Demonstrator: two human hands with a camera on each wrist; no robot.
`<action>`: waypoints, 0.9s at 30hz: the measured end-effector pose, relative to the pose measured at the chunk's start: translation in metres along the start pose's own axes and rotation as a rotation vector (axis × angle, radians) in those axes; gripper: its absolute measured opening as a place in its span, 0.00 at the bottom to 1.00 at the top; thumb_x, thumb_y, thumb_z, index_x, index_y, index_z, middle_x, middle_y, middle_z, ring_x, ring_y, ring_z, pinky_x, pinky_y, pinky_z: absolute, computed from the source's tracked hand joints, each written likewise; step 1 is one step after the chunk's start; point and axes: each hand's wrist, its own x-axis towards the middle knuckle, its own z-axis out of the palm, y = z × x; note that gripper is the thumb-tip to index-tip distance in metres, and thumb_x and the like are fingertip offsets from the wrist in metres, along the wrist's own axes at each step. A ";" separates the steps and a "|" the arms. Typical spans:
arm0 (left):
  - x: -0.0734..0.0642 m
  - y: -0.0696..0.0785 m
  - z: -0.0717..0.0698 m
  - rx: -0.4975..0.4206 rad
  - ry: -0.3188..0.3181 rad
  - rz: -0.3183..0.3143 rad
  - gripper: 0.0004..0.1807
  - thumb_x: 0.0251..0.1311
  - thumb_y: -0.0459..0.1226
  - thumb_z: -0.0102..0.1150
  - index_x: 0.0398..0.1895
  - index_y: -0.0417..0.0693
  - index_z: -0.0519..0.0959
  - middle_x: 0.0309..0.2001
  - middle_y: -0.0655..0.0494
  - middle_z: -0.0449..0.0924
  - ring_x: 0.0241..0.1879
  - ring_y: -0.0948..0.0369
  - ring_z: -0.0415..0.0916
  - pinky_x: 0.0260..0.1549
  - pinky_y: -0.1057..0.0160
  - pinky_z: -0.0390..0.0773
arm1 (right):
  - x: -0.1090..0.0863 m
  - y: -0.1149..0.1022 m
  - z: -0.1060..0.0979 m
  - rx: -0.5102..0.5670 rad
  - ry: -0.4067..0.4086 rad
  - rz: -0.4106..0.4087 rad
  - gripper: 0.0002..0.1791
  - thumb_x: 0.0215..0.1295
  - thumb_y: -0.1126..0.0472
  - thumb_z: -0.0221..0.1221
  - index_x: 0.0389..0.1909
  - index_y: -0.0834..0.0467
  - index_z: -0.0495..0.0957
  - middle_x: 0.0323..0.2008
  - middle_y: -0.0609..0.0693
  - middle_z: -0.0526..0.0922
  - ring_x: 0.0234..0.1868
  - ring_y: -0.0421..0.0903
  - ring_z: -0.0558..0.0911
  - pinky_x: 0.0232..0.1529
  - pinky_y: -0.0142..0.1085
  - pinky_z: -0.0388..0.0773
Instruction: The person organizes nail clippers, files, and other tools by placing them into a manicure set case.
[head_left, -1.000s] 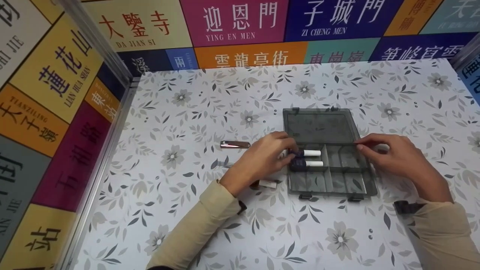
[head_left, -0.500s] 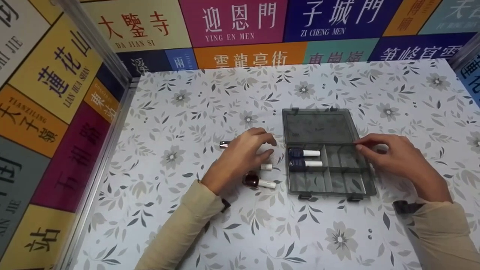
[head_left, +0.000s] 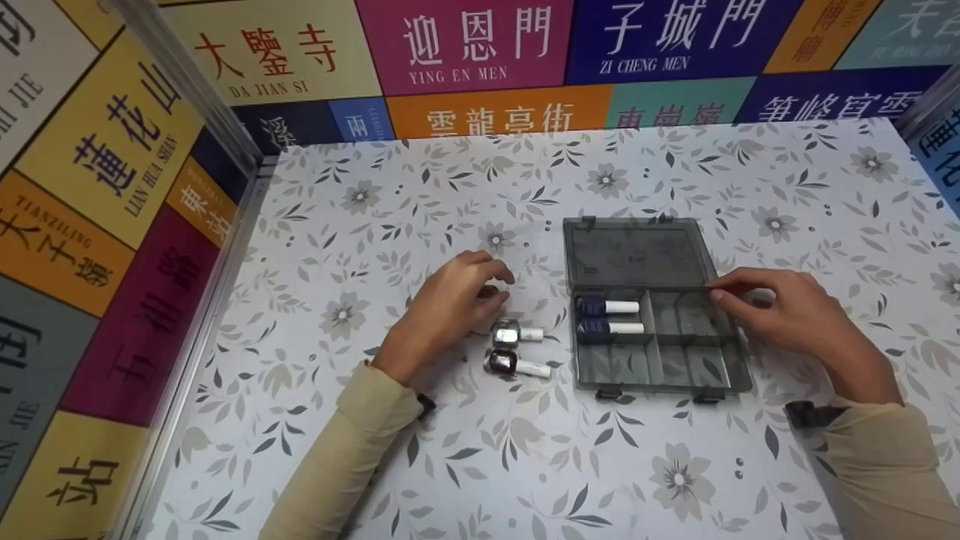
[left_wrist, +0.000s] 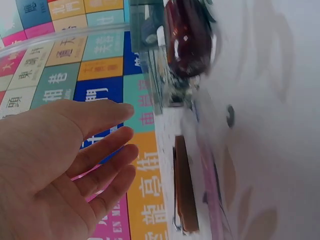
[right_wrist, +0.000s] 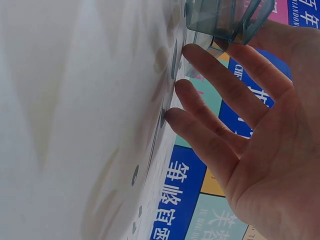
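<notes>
My left hand [head_left: 446, 300] is held over the table with loosely bent fingers and nothing in them. Close by lie two nail polish bottles with white caps: a silvery one [head_left: 507, 334] and a dark red one [head_left: 502, 362]. In the left wrist view, a nail clipper [left_wrist: 185, 187] and a thin pinkish strip [left_wrist: 211, 185] lie beyond the fingers; the hand hides the clipper in the head view. My right hand [head_left: 799, 311] pinches the right edge of a grey translucent compartment box [head_left: 739, 367], its lid laid back. Two dark blue polish bottles [head_left: 596, 328] lie in its upper left compartment.
The table [head_left: 420, 480] has a white floral cover. Colourful panels with lettering [head_left: 480, 45] stand along the back and left sides. The box's lid [head_left: 637, 251] lies flat toward the back.
My left hand has let go of the dark blue polish bottle in the box and moved left, uncovering the silvery and dark red bottles. My right hand stays at the box's edge.
</notes>
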 end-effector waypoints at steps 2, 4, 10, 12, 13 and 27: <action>-0.002 -0.005 -0.001 0.014 0.010 0.001 0.09 0.70 0.35 0.70 0.51 0.47 0.89 0.51 0.52 0.87 0.56 0.54 0.85 0.58 0.56 0.86 | 0.000 0.000 0.000 0.002 0.002 -0.006 0.12 0.78 0.46 0.65 0.55 0.43 0.90 0.48 0.47 0.93 0.45 0.19 0.79 0.49 0.12 0.69; -0.005 -0.010 -0.002 0.018 0.016 -0.002 0.08 0.70 0.35 0.70 0.49 0.47 0.89 0.49 0.52 0.87 0.56 0.54 0.85 0.59 0.56 0.86 | 0.000 -0.001 0.000 0.000 0.004 -0.011 0.12 0.78 0.47 0.65 0.54 0.44 0.90 0.48 0.47 0.93 0.45 0.20 0.79 0.49 0.12 0.70; -0.012 -0.025 -0.001 0.062 0.031 -0.032 0.09 0.67 0.33 0.72 0.48 0.48 0.90 0.46 0.53 0.87 0.52 0.53 0.85 0.56 0.55 0.86 | 0.000 -0.002 0.001 0.006 0.010 0.017 0.12 0.77 0.45 0.65 0.54 0.42 0.90 0.48 0.46 0.93 0.45 0.19 0.79 0.49 0.13 0.70; -0.014 -0.029 0.000 0.085 0.039 -0.031 0.10 0.66 0.33 0.73 0.49 0.48 0.90 0.45 0.52 0.88 0.50 0.52 0.85 0.54 0.54 0.87 | 0.000 -0.002 0.001 0.007 0.011 0.020 0.12 0.77 0.45 0.65 0.54 0.42 0.90 0.48 0.46 0.93 0.45 0.19 0.79 0.49 0.13 0.70; -0.014 -0.031 0.000 0.096 0.044 -0.030 0.10 0.66 0.33 0.73 0.49 0.47 0.90 0.45 0.52 0.88 0.49 0.52 0.85 0.53 0.53 0.87 | 0.000 -0.002 0.000 0.003 0.012 0.014 0.12 0.77 0.45 0.65 0.54 0.43 0.90 0.48 0.47 0.93 0.45 0.19 0.79 0.49 0.14 0.70; -0.014 -0.037 0.006 0.080 0.050 -0.041 0.07 0.70 0.33 0.70 0.47 0.49 0.91 0.44 0.52 0.89 0.49 0.49 0.85 0.50 0.49 0.86 | 0.000 -0.001 0.000 -0.001 0.009 0.003 0.11 0.77 0.47 0.66 0.54 0.41 0.90 0.47 0.45 0.93 0.45 0.19 0.80 0.50 0.13 0.71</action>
